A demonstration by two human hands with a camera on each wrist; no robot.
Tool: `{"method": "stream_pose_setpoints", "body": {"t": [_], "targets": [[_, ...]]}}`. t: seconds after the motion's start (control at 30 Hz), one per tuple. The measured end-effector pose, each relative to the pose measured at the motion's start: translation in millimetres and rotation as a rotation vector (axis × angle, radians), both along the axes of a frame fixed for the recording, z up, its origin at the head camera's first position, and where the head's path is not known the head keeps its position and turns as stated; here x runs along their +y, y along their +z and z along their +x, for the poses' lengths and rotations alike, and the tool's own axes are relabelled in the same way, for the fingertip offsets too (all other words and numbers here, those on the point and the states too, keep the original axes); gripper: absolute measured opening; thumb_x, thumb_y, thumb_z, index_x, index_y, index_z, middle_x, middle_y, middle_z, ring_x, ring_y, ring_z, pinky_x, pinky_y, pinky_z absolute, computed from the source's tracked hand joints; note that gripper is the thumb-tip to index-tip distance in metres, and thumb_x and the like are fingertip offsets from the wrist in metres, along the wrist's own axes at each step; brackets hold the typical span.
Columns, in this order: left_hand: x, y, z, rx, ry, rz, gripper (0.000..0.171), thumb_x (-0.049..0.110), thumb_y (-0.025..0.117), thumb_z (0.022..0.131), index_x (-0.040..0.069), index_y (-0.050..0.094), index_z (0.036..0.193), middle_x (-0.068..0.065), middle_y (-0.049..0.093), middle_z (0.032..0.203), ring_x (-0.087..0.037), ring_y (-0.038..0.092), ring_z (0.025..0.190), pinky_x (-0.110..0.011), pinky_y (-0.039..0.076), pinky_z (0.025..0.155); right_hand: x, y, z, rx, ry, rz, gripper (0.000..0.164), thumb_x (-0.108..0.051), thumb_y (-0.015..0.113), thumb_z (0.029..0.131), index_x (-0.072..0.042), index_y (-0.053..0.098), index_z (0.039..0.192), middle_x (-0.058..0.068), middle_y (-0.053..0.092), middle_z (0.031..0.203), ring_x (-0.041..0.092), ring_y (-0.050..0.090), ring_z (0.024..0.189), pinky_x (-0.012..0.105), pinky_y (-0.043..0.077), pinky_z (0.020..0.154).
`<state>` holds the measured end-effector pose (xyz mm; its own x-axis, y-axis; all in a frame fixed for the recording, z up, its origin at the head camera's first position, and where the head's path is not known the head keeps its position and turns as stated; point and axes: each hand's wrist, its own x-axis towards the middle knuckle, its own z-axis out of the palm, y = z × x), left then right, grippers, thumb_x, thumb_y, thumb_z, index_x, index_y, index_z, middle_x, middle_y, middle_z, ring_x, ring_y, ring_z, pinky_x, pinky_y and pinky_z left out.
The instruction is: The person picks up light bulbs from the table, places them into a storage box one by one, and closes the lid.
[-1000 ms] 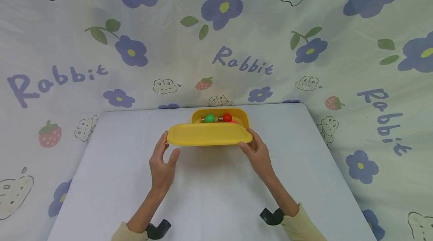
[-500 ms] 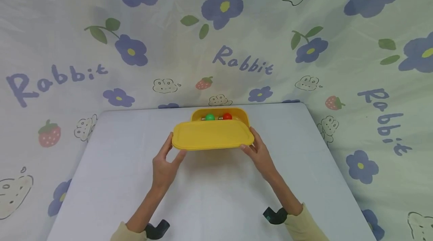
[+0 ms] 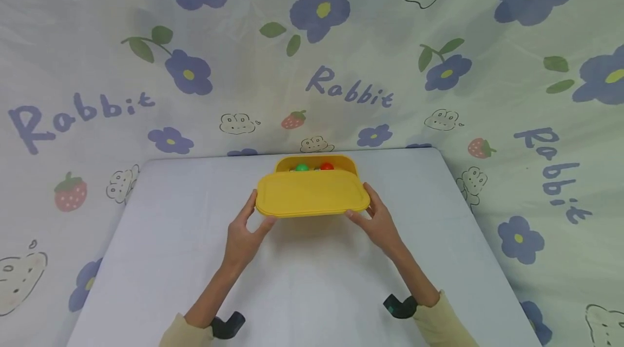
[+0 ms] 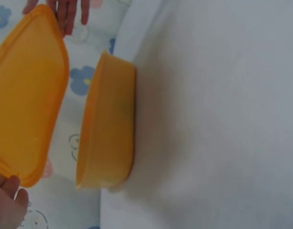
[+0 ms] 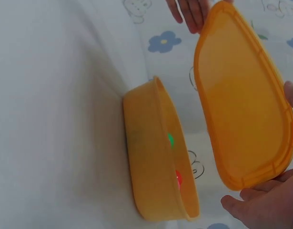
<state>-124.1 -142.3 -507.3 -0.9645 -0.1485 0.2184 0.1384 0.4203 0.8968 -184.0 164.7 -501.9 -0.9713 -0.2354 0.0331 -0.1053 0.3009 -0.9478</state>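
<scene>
A yellow lid [image 3: 313,194] is held level by both hands above a yellow plastic box [image 4: 110,124] and toward the near side of it. My left hand [image 3: 244,239] grips the lid's left end, thumb at the near edge. At the right end, my right hand [image 3: 380,225] pinches it between thumb and fingers. In the wrist views a gap shows between lid and box. Inside the uncovered back part of the box lie a green bulb [image 3: 302,167] and a red bulb [image 3: 326,166]; the lid hides the rest from the head view.
The box stands near the back edge of a white-covered table [image 3: 312,287]. Right behind it hangs a curtain [image 3: 273,82] printed with flowers and rabbits. Each wrist wears a black camera mount, such as the left mount [image 3: 228,326].
The lid has shifted to the right and its top face has tilted more toward the head camera, covering more of the bulbs. My left thumb has closed in on the lid's near edge.
</scene>
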Motion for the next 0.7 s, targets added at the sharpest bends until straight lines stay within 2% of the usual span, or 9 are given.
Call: {"method": "stream_pose_setpoints", "body": {"t": [0.23,0.43,0.7], "targets": [[-1,-8.3,-9.5,-0.081,-0.044,-0.020,0.082,0.037,0.069,0.094,0.006,0.027,0.158,-0.007,0.031,0.161,-0.031,0.030,0.146,-0.052,0.028,0.115,5,-6.6,-5.5,-0.030,0.009,0.014,0.092,-0.029,0.074,0.092,-0.004,0.018,0.159,0.013,0.018,0.164,0.032,0.022,0.148,0.053,0.029,0.113],[-1,-14.6,-17.0,-0.108,-0.076,0.015,0.083,0.035,0.072,0.093,0.005,0.028,0.157,-0.010,0.031,0.160,-0.031,0.029,0.146,-0.052,0.028,0.115,6,-13.6,-10.4,-0.049,0.004,0.050,0.095,-0.033,0.075,0.091,-0.005,0.016,0.160,0.013,0.017,0.165,0.031,0.022,0.149,0.048,0.031,0.113],[-4,-22.5,-28.6,-0.157,-0.122,0.027,0.089,0.034,0.076,0.090,0.007,0.027,0.158,-0.009,0.027,0.162,-0.031,0.028,0.147,-0.051,0.028,0.115,9,-23.2,-22.2,-0.030,0.016,0.055,0.097,-0.031,0.076,0.089,-0.006,0.015,0.160,0.012,0.016,0.165,0.030,0.018,0.150,0.049,0.024,0.116]]}}
